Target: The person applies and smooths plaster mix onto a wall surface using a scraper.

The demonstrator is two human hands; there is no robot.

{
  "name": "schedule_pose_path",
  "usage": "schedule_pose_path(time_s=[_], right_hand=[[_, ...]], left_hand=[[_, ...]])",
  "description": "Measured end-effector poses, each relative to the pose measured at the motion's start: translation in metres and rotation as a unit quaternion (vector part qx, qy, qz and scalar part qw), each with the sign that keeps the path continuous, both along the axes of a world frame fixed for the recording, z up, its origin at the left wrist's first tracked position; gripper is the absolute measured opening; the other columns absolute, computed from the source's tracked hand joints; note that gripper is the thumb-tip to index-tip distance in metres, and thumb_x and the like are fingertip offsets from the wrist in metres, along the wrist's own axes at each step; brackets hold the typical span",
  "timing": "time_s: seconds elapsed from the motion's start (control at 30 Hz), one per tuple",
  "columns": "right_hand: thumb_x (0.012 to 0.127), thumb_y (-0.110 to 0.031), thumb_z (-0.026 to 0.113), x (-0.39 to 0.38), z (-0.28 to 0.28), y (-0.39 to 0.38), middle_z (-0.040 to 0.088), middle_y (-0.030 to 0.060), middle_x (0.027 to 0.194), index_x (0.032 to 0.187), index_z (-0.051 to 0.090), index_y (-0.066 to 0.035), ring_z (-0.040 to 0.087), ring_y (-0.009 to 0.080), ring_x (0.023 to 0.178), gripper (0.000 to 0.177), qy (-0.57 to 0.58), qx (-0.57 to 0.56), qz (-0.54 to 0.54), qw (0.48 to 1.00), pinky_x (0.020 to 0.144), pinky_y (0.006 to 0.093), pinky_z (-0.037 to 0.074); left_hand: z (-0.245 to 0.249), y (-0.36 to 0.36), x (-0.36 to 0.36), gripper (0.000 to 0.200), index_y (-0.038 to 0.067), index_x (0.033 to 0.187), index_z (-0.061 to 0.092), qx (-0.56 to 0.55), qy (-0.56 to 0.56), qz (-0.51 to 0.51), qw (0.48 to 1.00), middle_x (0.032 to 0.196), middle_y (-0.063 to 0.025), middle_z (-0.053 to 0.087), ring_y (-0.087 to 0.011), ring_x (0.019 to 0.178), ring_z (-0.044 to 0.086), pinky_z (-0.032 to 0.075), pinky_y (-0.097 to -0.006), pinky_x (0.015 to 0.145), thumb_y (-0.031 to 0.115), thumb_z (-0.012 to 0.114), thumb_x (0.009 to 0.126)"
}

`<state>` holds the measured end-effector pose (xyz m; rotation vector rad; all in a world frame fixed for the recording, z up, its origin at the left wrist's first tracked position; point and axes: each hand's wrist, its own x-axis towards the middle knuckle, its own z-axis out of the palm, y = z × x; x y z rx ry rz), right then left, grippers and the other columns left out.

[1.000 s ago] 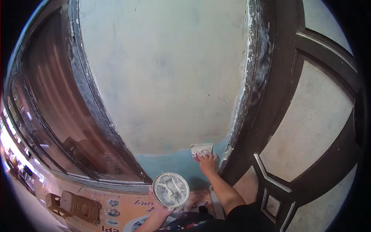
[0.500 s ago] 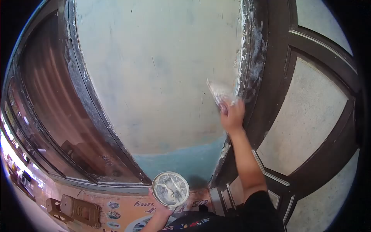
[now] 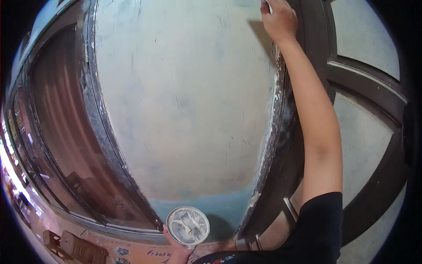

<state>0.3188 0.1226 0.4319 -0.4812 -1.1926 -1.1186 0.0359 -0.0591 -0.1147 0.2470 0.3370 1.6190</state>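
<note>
My left hand (image 3: 176,251) grips a round tub (image 3: 188,207) from its left and lower side, low in the view. Smeared whitish putty (image 3: 189,226) lines its inside. At the top edge, my right hand (image 3: 281,22) is closed with curled fingers at the upper right of the pale wall panel (image 3: 184,110). The putty knife it held half a second ago is cut off above the view or hidden by the hand. Whitish coating covers most of the panel, with a blue-green strip (image 3: 215,200) at the bottom and several dark scratches.
Dark wooden trim (image 3: 274,105) spotted with white runs along the panel's right edge, beside a panelled door (image 3: 365,141). At left is a framed window (image 3: 61,114) with a brown curtain. Brown plastic stools (image 3: 79,246) and a printed banner (image 3: 145,253) lie below.
My right hand has risen along the panel's right edge to the top, and the putty knife has left view. The camera view has tilted up slightly; the tub appears lower and further left.
</note>
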Motion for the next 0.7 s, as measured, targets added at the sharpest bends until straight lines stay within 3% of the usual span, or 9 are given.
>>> schedule_pose_path(time_s=[0.03, 0.07, 0.13, 0.23, 0.47, 0.57, 0.63, 0.7], right_hand=[[0.086, -0.008, 0.050, -0.003, 0.012, -0.003, 0.065, 0.0114, 0.102, 0.105, 0.065, -0.009, 0.058, 0.0309, 0.103, 0.025, 0.001, -0.049, -0.004, 0.999, 0.090, 0.0425, 0.044], [0.086, -0.008, 0.050, -0.007, 0.023, -0.003, 0.065, 0.0114, 0.102, 0.105, 0.065, -0.009, 0.058, 0.0309, 0.103, 0.025, 0.000, -0.042, -0.001, 0.999, 0.090, 0.0425, 0.044], [0.087, -0.008, 0.046, -0.015, 0.050, 0.000, 0.063, 0.0117, 0.111, 0.111, 0.062, -0.009, 0.056, 0.0319, 0.108, 0.029, 0.058, -0.160, -0.009, 0.985, 0.093, 0.0434, 0.042], [0.088, -0.010, 0.042, -0.018, 0.091, 0.018, 0.060, 0.0132, 0.116, 0.117, 0.059, -0.010, 0.054, 0.0329, 0.111, 0.034, 0.030, -0.091, -0.051, 0.994, 0.095, 0.0448, 0.040], [0.090, -0.014, 0.039, -0.024, 0.159, 0.059, 0.059, 0.0162, 0.119, 0.111, 0.061, -0.009, 0.052, 0.0350, 0.114, 0.031, 0.014, -0.003, -0.047, 0.999, 0.097, 0.0459, 0.039], [0.091, -0.017, 0.043, -0.025, 0.164, 0.062, 0.062, 0.0184, 0.111, 0.104, 0.063, -0.007, 0.057, 0.0374, 0.106, 0.026, 0.011, -0.044, -0.007, 0.999, 0.092, 0.0458, 0.043], [0.090, -0.020, 0.048, -0.022, 0.151, 0.061, 0.065, 0.0199, 0.098, 0.097, 0.063, -0.005, 0.062, 0.0389, 0.094, 0.023, -0.023, -0.148, -0.069, 0.986, 0.084, 0.0460, 0.047], [0.089, -0.020, 0.050, -0.018, 0.149, 0.077, 0.066, 0.0200, 0.094, 0.094, 0.063, -0.005, 0.063, 0.0393, 0.089, 0.021, -0.043, -0.119, -0.090, 0.988, 0.080, 0.0461, 0.048]], left_hand=[[0.002, 0.006, 0.001, 0.081, 0.018, 0.137, 0.044, -0.008, -0.006, 0.005, 1.000, 0.139, -0.0088, 0.046, -0.0357, 0.123, 0.046, 0.038, -0.0577, 0.100, 0.075, 0.041, 0.078], [0.001, 0.014, 0.003, 0.082, 0.019, 0.137, 0.045, -0.014, -0.010, 0.012, 1.000, 0.138, -0.0087, 0.046, -0.0358, 0.123, 0.046, 0.039, -0.0580, 0.099, 0.075, 0.042, 0.077], [0.004, 0.023, 0.007, 0.084, 0.020, 0.138, 0.044, 0.007, -0.020, 0.000, 1.000, 0.140, -0.0085, 0.044, -0.0360, 0.124, 0.045, 0.038, -0.0586, 0.099, 0.076, 0.043, 0.076], [0.017, 0.031, 0.016, 0.087, 0.021, 0.140, 0.041, 0.011, 0.025, 0.024, 0.999, 0.144, -0.0081, 0.039, -0.0365, 0.126, 0.041, 0.037, -0.0594, 0.100, 0.079, 0.040, 0.075], [0.025, 0.088, 0.039, 0.087, 0.021, 0.140, 0.041, 0.035, 0.013, 0.012, 0.999, 0.143, -0.0084, 0.040, -0.0367, 0.126, 0.042, 0.036, -0.0594, 0.100, 0.080, 0.038, 0.076], [0.026, 0.105, 0.043, 0.086, 0.021, 0.140, 0.041, 0.039, 0.017, 0.003, 0.999, 0.143, -0.0086, 0.041, -0.0369, 0.126, 0.042, 0.036, -0.0594, 0.100, 0.080, 0.036, 0.076], [0.022, 0.109, 0.041, 0.086, 0.021, 0.140, 0.041, 0.033, 0.022, -0.003, 0.999, 0.143, -0.0087, 0.041, -0.0370, 0.126, 0.042, 0.036, -0.0594, 0.101, 0.080, 0.036, 0.077], [0.015, 0.107, 0.042, 0.086, 0.021, 0.140, 0.041, 0.020, 0.024, -0.012, 0.999, 0.142, -0.0088, 0.041, -0.0371, 0.126, 0.042, 0.036, -0.0595, 0.101, 0.080, 0.035, 0.077]])
